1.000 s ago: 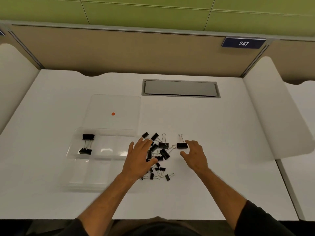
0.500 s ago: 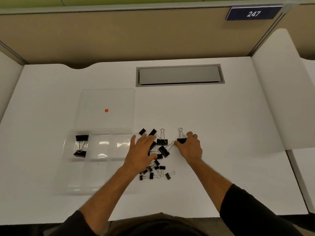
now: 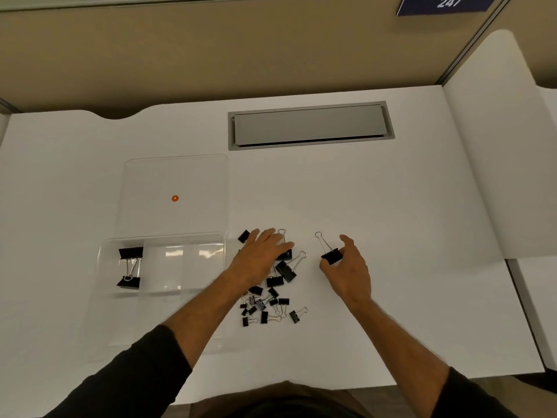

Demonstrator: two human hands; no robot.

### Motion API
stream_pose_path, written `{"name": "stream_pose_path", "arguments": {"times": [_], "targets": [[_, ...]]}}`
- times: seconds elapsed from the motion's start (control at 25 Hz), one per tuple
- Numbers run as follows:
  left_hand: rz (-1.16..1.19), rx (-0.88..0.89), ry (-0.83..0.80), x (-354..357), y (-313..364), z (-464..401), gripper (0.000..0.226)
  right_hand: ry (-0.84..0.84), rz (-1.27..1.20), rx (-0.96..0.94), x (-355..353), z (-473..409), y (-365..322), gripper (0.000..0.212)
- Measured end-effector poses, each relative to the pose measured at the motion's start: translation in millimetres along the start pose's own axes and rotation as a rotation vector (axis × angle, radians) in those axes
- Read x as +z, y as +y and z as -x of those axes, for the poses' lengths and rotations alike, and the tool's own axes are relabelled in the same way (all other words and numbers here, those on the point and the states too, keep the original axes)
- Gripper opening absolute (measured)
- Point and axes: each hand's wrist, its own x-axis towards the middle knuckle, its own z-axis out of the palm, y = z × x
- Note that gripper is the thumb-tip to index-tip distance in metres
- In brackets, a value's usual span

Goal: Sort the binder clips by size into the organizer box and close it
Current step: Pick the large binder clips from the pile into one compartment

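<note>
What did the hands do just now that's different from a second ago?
The right hand closed its fingers on a large binder clip and drew it to the right, away from the pile. The left hand slid further over the pile, fingers flat. The two clips in the organizer box and its open lid stayed put.

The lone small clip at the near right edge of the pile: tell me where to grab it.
Pinch the small clip by its black body, coming from above and the right. Its wire loops point away to the right and lie flat, and that side is clear of the other clips.
</note>
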Motion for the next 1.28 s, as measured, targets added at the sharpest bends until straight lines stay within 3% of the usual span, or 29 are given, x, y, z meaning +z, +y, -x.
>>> {"name": "stream_pose_path", "arguments": {"times": [0.28, 0.44, 0.84, 1.12, 1.28], "targets": [[-0.101, -0.032, -0.006, 5, 12, -16, 0.055, 0.013, -0.033, -0.017, -9, 10, 13, 0.069], [-0.014, -0.075, 0.01, 0, 17, -13, 0.053, 0.005, -0.046, -0.052, -11, 15, 8, 0.07], [0.381, -0.187, 0.254, -41, 38, 46, 0.063, -0.011, -0.152, -0.214, -23, 43, -29, 0.076], [0.48, -0.234, 0.396, -39, 35, 121, 0.043, -0.061, -0.132, -0.34, 2, 79, -59, 0.073], [0.492, -0.232, 0.451, -42, 15, 150, 0.046, -0.083, -0.151, -0.371, 22, 101, -75, 0.074]]}}
